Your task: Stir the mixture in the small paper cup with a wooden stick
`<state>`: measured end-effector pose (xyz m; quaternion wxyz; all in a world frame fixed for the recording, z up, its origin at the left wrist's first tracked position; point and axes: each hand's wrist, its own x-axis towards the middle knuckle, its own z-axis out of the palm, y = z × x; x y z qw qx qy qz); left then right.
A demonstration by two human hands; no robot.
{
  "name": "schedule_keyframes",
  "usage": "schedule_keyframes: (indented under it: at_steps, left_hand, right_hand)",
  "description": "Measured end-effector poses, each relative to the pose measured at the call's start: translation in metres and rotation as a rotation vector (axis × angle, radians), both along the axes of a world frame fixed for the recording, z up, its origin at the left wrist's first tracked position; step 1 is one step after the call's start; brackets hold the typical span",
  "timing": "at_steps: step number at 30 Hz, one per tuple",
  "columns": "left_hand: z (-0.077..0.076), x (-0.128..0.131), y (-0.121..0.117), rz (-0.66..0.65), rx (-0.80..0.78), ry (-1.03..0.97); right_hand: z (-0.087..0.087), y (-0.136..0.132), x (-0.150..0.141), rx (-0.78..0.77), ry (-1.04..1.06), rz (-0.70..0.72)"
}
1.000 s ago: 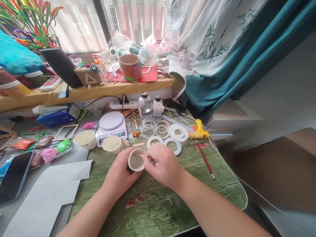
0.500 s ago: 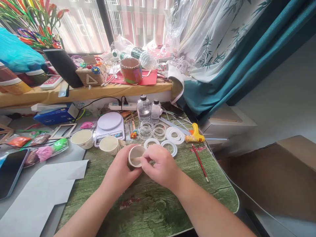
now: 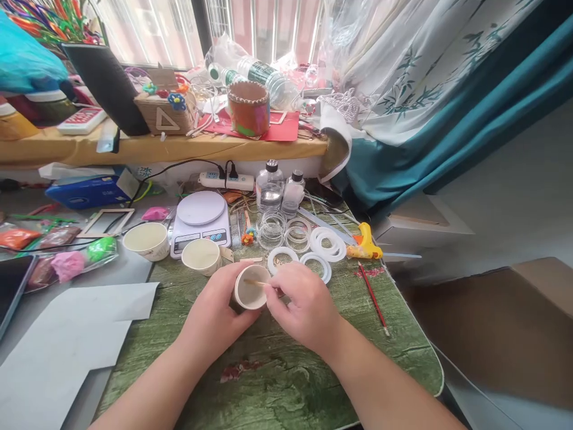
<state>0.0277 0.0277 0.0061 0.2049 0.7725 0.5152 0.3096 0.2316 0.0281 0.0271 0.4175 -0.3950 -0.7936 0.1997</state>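
My left hand [image 3: 215, 322] cradles a small cup [image 3: 250, 288] with a pale rim, tilted toward me, its inside coated with something pale grey. My right hand [image 3: 304, 307] pinches a thin wooden stick [image 3: 256, 282], and the stick's tip reaches into the cup. The two hands nearly meet at the cup, and its lower side is hidden by my fingers. Just beyond them, two white cups [image 3: 201, 255] hold a pale substance. Several white and clear rings [image 3: 283, 260] lie near my right hand.
A digital kitchen scale [image 3: 200, 218], two bottles [image 3: 270, 186], a yellow glue gun [image 3: 364, 243] and a red paintbrush [image 3: 373, 300] sit on the green mat [image 3: 268, 382]. Clay packets [image 3: 67, 266] and grey card [image 3: 76, 328] lie to the left, with a cluttered windowsill [image 3: 156, 149] behind.
The stick now shows clearly inside the cup, and my right hand has shifted slightly right. The cup is tilted more toward me. The whole scene has shifted slightly with my head.
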Motion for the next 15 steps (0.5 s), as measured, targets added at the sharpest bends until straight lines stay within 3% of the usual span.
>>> schedule_keyframes:
  at_steps: [4,7,15]
  left_hand:
    - [-0.0036,0.0,-0.0011,-0.011,0.02,-0.004]
    - [-0.0055,0.0005,-0.0016,-0.017,0.036,-0.013]
    - [-0.004,0.002,-0.0018,0.012,0.002,-0.042]
  right_hand:
    - [-0.0017,0.0007,0.0001,-0.023,-0.003,0.077]
    - [-0.0024,0.002,0.0014,-0.015,-0.02,-0.021]
    - [-0.0001,-0.0005,0.0016,-0.087,0.036,-0.035]
